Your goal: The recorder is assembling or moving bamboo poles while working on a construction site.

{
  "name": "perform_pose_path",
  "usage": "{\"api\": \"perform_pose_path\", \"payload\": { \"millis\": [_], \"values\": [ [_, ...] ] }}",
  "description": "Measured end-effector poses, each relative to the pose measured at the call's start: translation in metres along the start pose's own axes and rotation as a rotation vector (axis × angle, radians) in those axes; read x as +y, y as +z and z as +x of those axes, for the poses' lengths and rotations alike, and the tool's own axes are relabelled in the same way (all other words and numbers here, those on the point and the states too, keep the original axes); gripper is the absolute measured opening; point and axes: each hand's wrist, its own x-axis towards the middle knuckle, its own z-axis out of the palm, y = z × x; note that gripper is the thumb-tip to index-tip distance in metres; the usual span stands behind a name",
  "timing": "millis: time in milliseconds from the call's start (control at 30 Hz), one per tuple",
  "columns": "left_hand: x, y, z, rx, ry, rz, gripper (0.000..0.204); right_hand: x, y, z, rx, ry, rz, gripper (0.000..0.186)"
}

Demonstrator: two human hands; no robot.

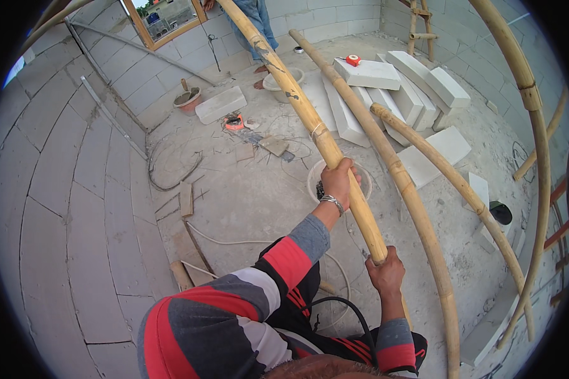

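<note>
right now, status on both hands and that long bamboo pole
Left hand shut around long yellow bamboo pole, mid-shaft. Right hand shut on its lower end. Second bamboo pole alongside, apart; white bucket below.

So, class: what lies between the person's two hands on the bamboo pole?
In the head view, only bare bamboo pole runs between the left hand and right hand.

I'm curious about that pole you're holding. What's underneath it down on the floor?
Under the bamboo pole, near the left hand, a white bucket stands on the concrete floor. Something dark lies inside; hand and pole cover the rest.
</note>
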Motion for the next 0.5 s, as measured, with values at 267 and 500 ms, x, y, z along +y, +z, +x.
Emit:
{"api": "perform_pose_path", "payload": {
  "millis": [267, 500],
  "values": [
    [-0.008, 0.001, -0.004, -0.012, -0.028, 0.014, 0.025, 0.007, -0.001, -0.010, -0.034, 0.037, 0.021, 0.045],
    [-0.009, -0.002, 0.013, -0.048, -0.017, -0.008, 0.026, 0.012, -0.003, 0.004, -0.043, -0.002, 0.036, 0.046]
  ]
}}
